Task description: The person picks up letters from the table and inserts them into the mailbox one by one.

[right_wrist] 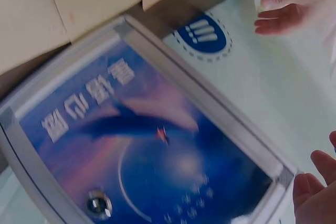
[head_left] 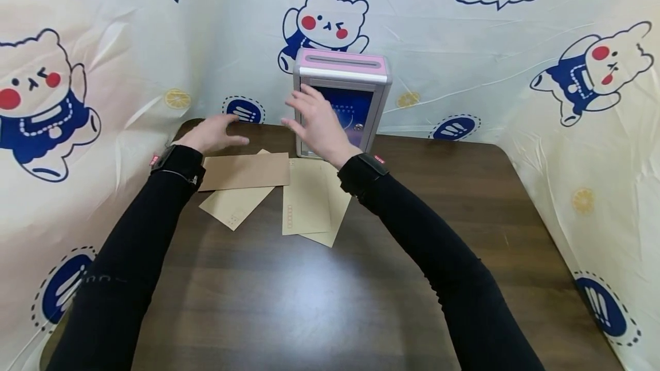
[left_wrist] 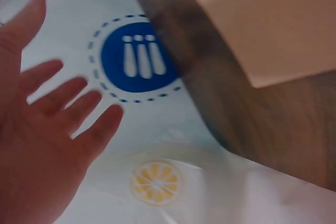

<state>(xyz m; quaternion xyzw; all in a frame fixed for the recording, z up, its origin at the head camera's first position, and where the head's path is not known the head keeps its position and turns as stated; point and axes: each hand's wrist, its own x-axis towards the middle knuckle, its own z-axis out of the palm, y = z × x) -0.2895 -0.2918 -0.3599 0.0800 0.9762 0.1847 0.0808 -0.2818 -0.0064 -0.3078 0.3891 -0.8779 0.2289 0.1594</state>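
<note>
Hands both empty, fingers spread and loose. My left hand hovers over the far left end of the brown envelope; my right hand hangs in front of the box, apart from its blue front panel. Box stands upright at the far middle of the table, pink top with a long slot. Envelopes lie flat just near of it: the brown one on the left over a pale one, two more pale ones overlapping to the right.

Judgement: I am between picks, nothing gripped. Next move calls for pinching one envelope by an edge and lifting it clear of the overlap. The slot faces up, so the envelope must go in edge-first from above. Printed curtain hangs close behind.
</note>
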